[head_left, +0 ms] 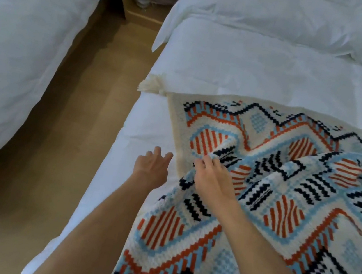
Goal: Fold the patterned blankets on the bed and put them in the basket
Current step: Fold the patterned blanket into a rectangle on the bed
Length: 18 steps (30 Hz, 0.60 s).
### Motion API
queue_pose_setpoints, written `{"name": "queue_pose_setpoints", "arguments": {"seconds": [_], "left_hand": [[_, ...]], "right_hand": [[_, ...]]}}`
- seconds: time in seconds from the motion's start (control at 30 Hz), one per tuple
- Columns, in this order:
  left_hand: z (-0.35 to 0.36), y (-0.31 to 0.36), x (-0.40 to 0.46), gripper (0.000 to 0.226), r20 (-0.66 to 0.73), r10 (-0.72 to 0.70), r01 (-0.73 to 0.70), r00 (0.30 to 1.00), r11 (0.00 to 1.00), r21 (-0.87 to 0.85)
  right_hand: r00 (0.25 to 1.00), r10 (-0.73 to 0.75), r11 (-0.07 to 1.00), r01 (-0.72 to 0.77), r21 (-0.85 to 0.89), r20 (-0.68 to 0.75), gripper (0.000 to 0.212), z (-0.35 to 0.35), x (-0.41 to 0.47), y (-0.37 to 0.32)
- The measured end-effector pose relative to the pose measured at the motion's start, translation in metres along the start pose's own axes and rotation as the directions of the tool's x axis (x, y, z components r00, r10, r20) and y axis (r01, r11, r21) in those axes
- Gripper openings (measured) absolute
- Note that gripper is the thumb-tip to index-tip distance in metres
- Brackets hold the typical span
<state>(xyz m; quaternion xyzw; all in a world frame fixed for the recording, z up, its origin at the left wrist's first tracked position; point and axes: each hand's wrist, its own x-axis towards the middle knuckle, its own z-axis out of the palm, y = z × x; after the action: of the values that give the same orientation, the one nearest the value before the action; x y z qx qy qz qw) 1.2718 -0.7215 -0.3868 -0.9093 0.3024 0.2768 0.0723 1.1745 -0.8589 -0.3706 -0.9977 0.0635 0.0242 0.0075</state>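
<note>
Gathering the patterned blanket point(274, 187) looks like the step in hand: it lies rumpled across the right half of the frame on the white bed point(244, 75), with one layer thrown loosely over another, so folding seems barely begun. The right hand point(212, 177), at centre frame, has its fingers curled down into a raised ridge of the knit and appears to pinch a fold of it near the blanket's left edge. The left hand point(152, 168), just left of the right hand, hovers over the bare sheet with its fingers spread and relaxed, holding nothing, close to the cream border of the blanket but apart from it.

A cream tassel point(151, 84) marks the blanket's upper left corner, lying flat on the bed above both hands. Another bed point(24, 41) fills the left side of the frame, a strip of wooden floor point(67, 142) runs between the two, and a nightstand point(149, 1) stands at the top centre. No basket is in view.

The next move probably calls for the left hand to take hold of the border or a corner, so both hands can lift and spread the cloth flat before bringing edge to edge. The loose knit is likely to sag and stretch, so matched corners would matter.
</note>
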Motion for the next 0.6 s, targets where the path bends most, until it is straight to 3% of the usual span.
{"name": "queue_pose_setpoints", "arguments": {"seconds": [0.17,0.3,0.47,0.53,0.6], "left_hand": [[-0.027,0.001,0.074,0.06,-0.069,-0.007,0.0,0.998,0.995,-0.096],[-0.034,-0.002,0.12,0.063,-0.11,-0.02,0.004,0.994,0.99,-0.144],[-0.02,-0.005,0.144,0.058,-0.097,-0.03,0.01,0.995,0.978,-0.21],[-0.014,-0.005,0.144,0.056,-0.13,0.0,-0.025,0.992,0.981,-0.193],[-0.011,-0.007,0.141,0.045,-0.194,0.043,-0.065,0.98,0.992,-0.109]], "right_hand": [[0.999,-0.005,1.0,0.004,0.012,0.053,0.031,0.019,0.075,0.021],[0.97,0.055,0.997,-0.065,0.032,0.238,0.068,0.039,0.123,0.033],[0.96,0.007,0.996,-0.031,0.083,0.28,0.1,0.057,0.177,0.037],[0.951,-0.023,0.996,-0.004,0.089,0.308,0.101,0.061,0.197,0.037],[0.949,-0.05,0.991,0.008,0.135,0.312,0.087,0.065,0.212,0.035]]}}
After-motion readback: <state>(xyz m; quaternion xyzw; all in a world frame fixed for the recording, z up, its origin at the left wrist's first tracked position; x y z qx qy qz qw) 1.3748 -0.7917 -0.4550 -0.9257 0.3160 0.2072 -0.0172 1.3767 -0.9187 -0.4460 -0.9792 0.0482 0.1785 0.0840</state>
